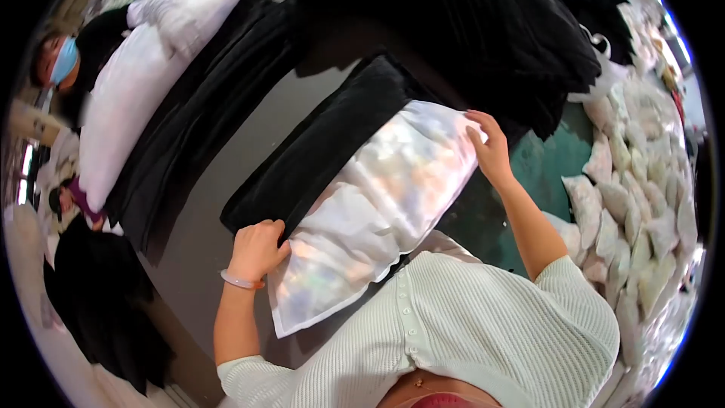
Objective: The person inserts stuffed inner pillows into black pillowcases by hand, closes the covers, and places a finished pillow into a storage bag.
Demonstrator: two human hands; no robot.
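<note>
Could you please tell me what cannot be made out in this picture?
Head view:
What fills the white bag: blurred through its fabric.
What lies under the left hand: hidden by its fingers.
Far end of the black pile: cut off above.
What fills the small bags: too small.

the left hand [258,248] is low and near the body, with its back up and its fingers curled in. its thumb [284,248] sticks out to the right. the left arm [235,325] goes nearly straight ahead. the right hand [489,148] is farther out, and its fingers bend to the left. there is a small gap between those fingers and the right thumb [474,136]. the right arm [529,223] slants ahead and in. both hands are bare and well apart.
</note>
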